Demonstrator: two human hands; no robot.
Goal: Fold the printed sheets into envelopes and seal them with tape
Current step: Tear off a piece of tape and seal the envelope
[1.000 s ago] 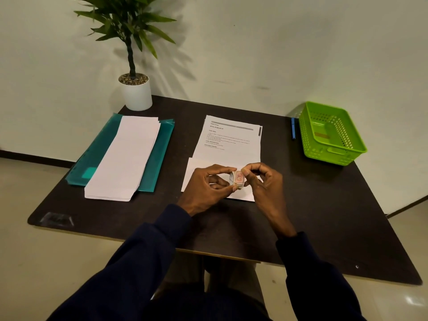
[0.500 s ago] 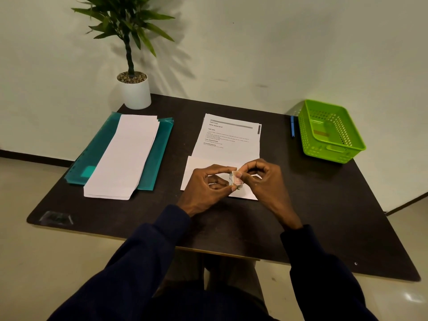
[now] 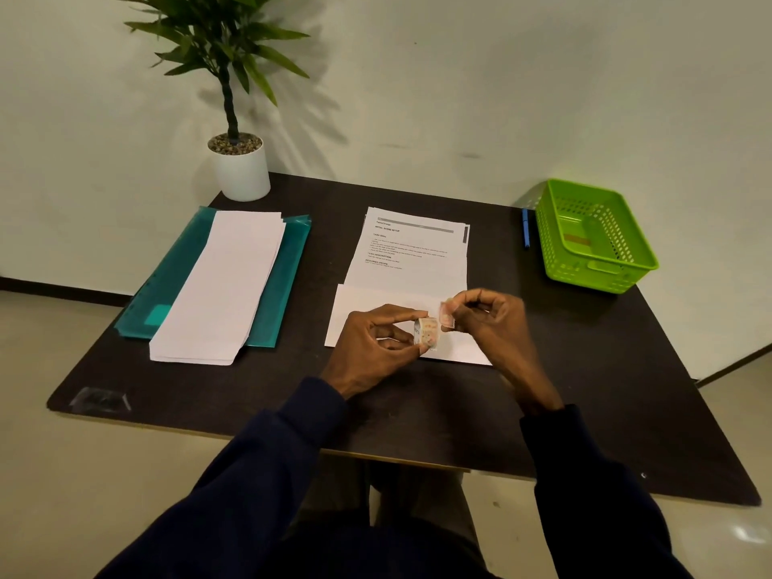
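The left hand (image 3: 376, 344) pinches the small patterned tape roll (image 3: 427, 334) between thumb and fingertips; the right hand (image 3: 493, 323) pinches the tape end (image 3: 446, 314), drawn a short way off the roll. The hands stand close together, joined only by that strip, above the printed sheet (image 3: 413, 261), which lies mid-table with its near part folded up. To do this step well, hold the roll steady, draw the strip out straight and taut, and keep the sticky face off the fingers and paper until it sits over the flap edge. The fold looks unsealed and may spring open. A stack of white sheets (image 3: 225, 286) on a teal folder (image 3: 142, 302) lies to the left; a green basket (image 3: 643, 265) and blue pen (image 3: 526, 227) lie far right; a potted plant (image 3: 242, 169) stands far left. None obstructs the hands.
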